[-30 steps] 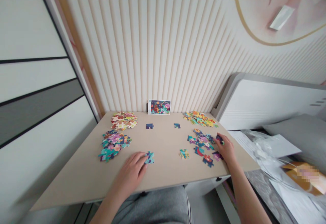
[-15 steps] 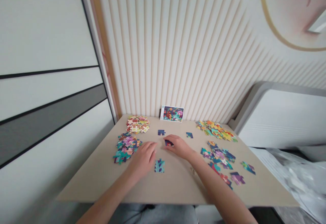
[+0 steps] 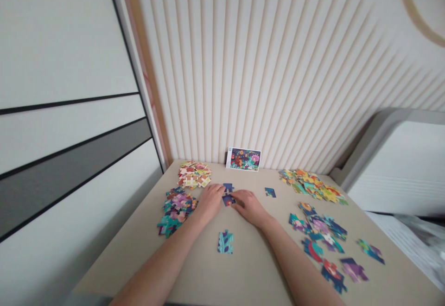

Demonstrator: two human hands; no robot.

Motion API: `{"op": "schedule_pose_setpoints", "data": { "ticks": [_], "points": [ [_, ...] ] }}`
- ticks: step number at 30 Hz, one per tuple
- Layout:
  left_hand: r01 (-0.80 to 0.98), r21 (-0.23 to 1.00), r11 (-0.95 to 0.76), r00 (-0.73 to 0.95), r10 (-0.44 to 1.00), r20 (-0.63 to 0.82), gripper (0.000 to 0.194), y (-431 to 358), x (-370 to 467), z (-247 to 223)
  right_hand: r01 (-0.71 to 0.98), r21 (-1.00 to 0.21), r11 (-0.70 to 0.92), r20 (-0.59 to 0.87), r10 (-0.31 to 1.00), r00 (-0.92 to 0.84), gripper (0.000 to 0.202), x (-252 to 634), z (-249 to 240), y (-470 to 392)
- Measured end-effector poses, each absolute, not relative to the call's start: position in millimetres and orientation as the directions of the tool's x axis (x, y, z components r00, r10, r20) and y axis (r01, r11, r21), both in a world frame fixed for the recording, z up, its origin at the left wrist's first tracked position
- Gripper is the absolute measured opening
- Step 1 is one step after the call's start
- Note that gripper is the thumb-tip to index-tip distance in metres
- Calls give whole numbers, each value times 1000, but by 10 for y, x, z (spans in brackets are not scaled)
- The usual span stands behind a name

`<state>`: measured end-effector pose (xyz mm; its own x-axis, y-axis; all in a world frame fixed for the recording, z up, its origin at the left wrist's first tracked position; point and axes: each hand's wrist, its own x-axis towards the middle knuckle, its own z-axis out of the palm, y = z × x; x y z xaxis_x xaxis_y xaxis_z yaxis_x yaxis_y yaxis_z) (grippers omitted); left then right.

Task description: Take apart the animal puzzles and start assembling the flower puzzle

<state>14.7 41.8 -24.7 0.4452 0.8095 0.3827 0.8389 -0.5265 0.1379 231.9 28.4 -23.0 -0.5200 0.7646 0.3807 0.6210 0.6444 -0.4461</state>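
Dark blue, one puzzle piece (image 3: pixel 228 200) lies between the left hand (image 3: pixel 210 200) and the right hand (image 3: pixel 251 207), both curved near its edges; whether they grip, I cannot tell.

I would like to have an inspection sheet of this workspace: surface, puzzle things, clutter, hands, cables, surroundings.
Surface: beige table against ribbed wall.
Puzzle things: left piles, right groups; teal piece nearer the person; picture card stands at back.
Clutter: white papers beyond right edge.
Hands: left hand and right hand at two dark blue pieces; grip unclear.
Cables: nothing seen.
Surroundings: white panel, grey-rimmed, right.
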Motion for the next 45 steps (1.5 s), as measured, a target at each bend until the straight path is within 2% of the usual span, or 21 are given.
{"op": "schedule_pose_setpoints", "data": {
  "ticks": [5,17,22,27,38,45],
  "points": [
    [760,212,-614,505,764,401,55,485,75,-381,632,-448,633,368,774,-515,34,2255,-259,323],
    [725,347,-594,464,795,390,62,550,10,-473,633,-467,618,355,786,-506,42,2260,-256,317],
    [723,356,-592,462,797,388,63,580,-5,-459,655,-466,595,389,803,-452,37,2242,-286,354],
    [717,352,-602,472,790,391,64,568,-6,-467,685,-420,596,366,802,-472,28,2215,-295,378],
    [726,335,-600,476,791,385,56,580,12,-459,715,-317,624,370,775,-512,30,2145,-225,344],
    [726,326,-605,480,786,391,54,534,22,-410,692,-382,612,363,788,-497,33,2195,-200,285]
  ]
}}
